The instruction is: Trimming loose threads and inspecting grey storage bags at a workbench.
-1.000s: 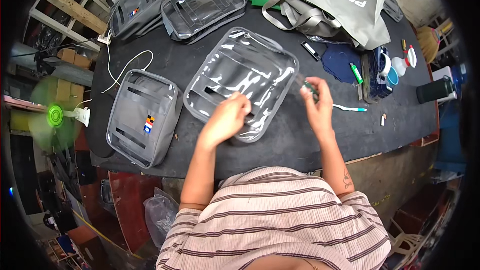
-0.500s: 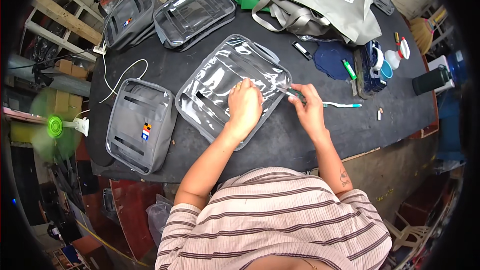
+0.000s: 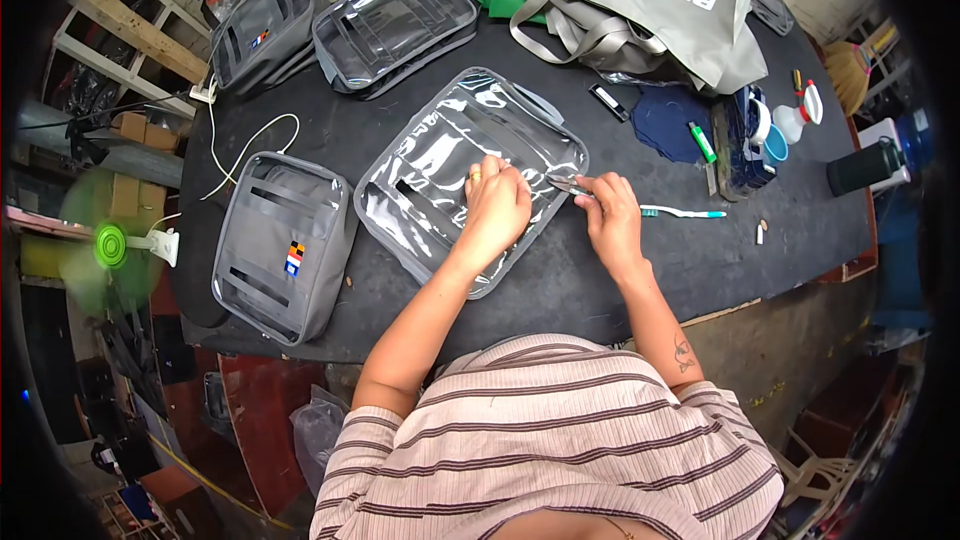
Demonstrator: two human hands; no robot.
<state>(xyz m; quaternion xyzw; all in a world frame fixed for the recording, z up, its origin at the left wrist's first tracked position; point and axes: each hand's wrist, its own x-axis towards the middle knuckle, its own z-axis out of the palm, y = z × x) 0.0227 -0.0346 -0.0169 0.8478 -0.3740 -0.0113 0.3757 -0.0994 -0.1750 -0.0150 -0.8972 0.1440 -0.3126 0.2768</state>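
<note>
Centrally: one grey-trimmed clear-fronted bag (image 3: 450, 162), laid on the worktop (image 3: 680, 265), long axis seven to one o'clock. Left hand (image 3: 497, 205): nearer, over the bag, fingers curled together; anything pinched cannot be told. Right hand (image 3: 614, 218): bag at nine o'clock, fingers clamped on metal-tipped snips (image 3: 570, 186), tips pointing to ten o'clock.

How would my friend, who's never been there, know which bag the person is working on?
Find the big black table and look near its middle, just right of the gray bag with a colourful patch. There lies a gray-rimmed bag with a shiny clear front. It's the only bag with the left hand over it, and no colourful patch shows.
</note>
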